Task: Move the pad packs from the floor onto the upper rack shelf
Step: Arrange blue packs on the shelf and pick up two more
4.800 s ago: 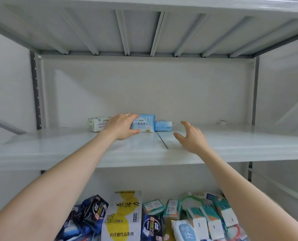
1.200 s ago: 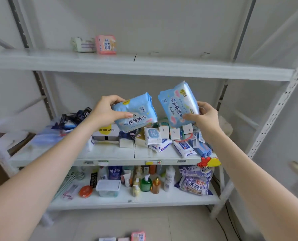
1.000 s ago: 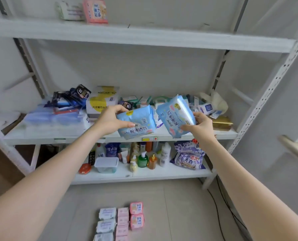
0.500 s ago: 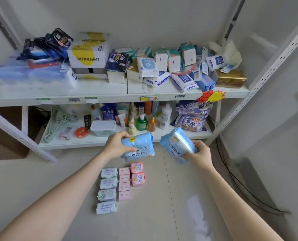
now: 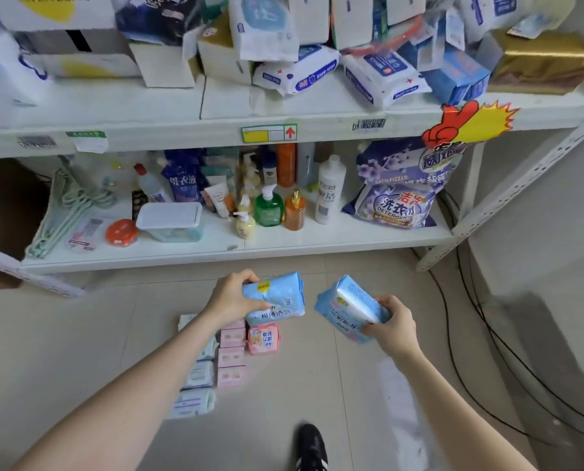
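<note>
- Pale green hangers point(image 5: 69, 202) lie at the left end of the bottom shelf point(image 5: 318, 241).
- A clear box point(image 5: 171, 219) with a white lid sits near them.
- Small packs lie in rows on the floor point(image 5: 79, 334): pale packs point(image 5: 197, 373) on the left, pink packs point(image 5: 231, 358) just beside them.
- The left hand point(image 5: 229, 299) grips a blue pad pack point(image 5: 277, 297) by its end, up in the air over those rows.
- A black shoe point(image 5: 311, 447) stands on the floor below.
- The second blue pad pack point(image 5: 346, 305) is tilted and close to the first, not touching it.
- The right hand point(image 5: 392, 322) holds it tight from the right side.
- A purple soap bag point(image 5: 399, 195) sits on the bottom shelf.
- Black wires point(image 5: 488, 338) run over the floor.
</note>
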A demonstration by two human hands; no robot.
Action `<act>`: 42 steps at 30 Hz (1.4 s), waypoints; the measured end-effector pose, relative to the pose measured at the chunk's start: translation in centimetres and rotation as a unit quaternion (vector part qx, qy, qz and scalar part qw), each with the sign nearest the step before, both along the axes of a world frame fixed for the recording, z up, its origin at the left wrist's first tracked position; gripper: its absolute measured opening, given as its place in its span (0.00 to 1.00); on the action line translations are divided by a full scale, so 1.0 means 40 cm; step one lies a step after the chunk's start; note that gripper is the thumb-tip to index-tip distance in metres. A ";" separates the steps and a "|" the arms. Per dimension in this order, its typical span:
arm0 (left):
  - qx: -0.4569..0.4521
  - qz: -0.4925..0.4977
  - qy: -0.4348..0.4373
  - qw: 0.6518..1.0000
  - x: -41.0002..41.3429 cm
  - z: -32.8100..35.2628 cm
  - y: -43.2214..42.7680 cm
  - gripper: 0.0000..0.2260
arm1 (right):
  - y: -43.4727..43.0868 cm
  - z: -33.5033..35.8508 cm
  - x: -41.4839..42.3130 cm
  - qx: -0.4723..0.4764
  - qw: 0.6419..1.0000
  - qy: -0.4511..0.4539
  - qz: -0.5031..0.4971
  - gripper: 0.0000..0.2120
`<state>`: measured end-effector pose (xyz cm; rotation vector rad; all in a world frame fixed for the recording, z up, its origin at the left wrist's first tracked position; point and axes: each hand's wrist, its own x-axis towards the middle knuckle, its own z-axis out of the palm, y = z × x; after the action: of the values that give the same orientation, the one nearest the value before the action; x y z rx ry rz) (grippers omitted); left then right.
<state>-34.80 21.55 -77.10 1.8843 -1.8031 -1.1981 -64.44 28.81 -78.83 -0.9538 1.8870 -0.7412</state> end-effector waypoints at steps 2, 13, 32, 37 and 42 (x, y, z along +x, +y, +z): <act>0.009 -0.003 0.002 1.000 -0.023 -0.097 -0.035 0.16 | -0.023 -0.101 -0.018 0.006 1.000 0.007 0.008 0.20; 0.009 -0.016 0.014 1.000 -0.080 -0.716 -0.206 0.16 | -0.139 -0.684 -0.077 -0.018 0.998 0.042 0.047 0.21; -0.021 -0.066 -0.014 0.998 -0.137 -1.261 -0.311 0.16 | -0.191 -1.231 -0.030 -0.052 0.980 0.055 0.183 0.22; -0.018 -0.114 -0.032 0.993 -0.134 -1.281 -0.329 0.16 | -0.197 -1.255 -0.010 -0.053 0.976 0.061 0.203 0.22; 0.017 -0.158 -0.044 0.986 -0.128 -1.281 -0.351 0.17 | -0.193 -1.281 0.021 -0.049 0.970 0.064 0.229 0.24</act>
<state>-39.93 7.53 -128.36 1.7376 -2.2070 -1.2696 -63.59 21.10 -130.05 -1.4663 1.6544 -0.5049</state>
